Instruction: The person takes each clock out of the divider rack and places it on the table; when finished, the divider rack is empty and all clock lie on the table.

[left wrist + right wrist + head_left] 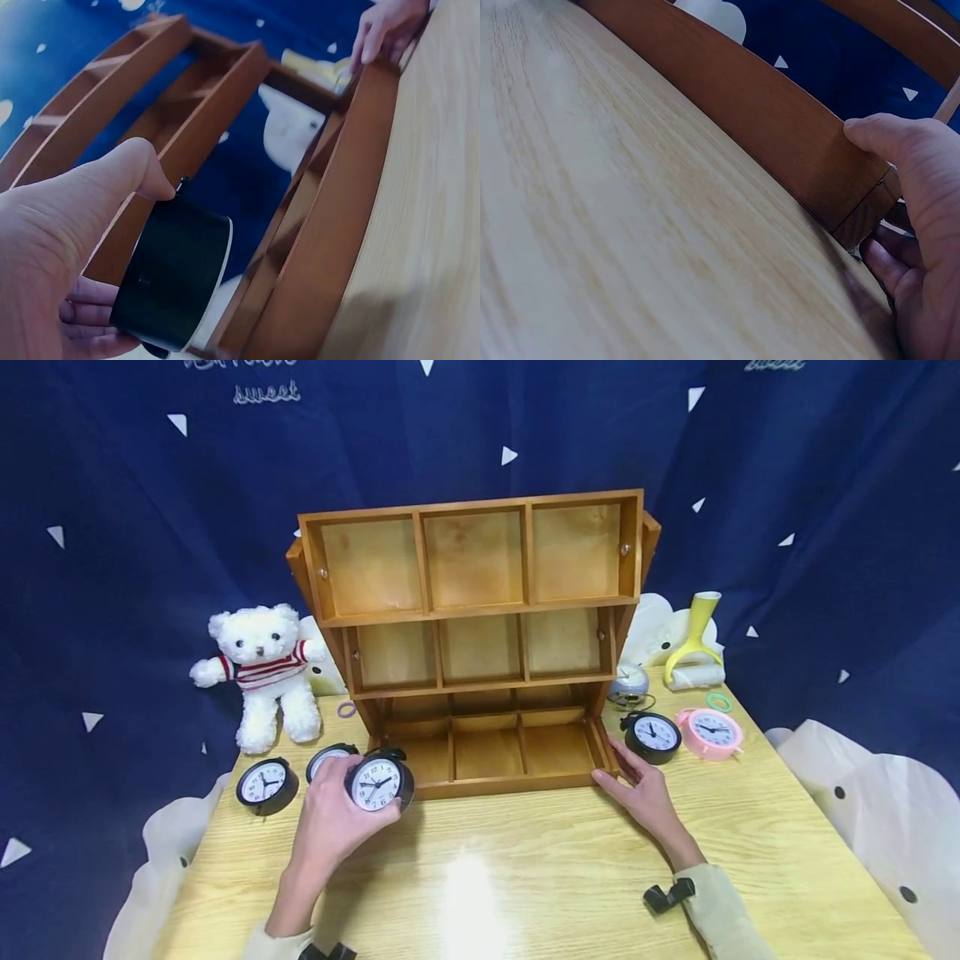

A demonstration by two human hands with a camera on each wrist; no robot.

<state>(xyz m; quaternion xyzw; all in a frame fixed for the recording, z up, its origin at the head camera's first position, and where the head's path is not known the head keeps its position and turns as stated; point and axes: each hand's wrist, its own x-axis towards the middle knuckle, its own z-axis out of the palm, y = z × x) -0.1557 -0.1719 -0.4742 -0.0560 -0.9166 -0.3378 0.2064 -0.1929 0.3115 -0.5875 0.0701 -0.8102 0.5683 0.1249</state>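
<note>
My left hand (337, 817) holds a black round alarm clock (377, 783) with a white dial, thumb on one side and fingers on the other. It is lifted just in front of the left end of a wooden tiered organizer box (510, 783). In the left wrist view the clock's black back (176, 270) faces the camera. My right hand (637, 793) grips the organizer's right front corner, its thumb on the front board's top edge (810, 135) and its fingers round the side. The organizer stands unfolded in three tiers with divided compartments.
Left of the organizer lie two more black clocks (266, 785), one partly hidden by my left hand, and a white teddy bear (262, 672). On the right are a black clock (652, 737), a pink clock (711, 732), a green ring (718, 702) and a yellow-handled roller (696, 643).
</note>
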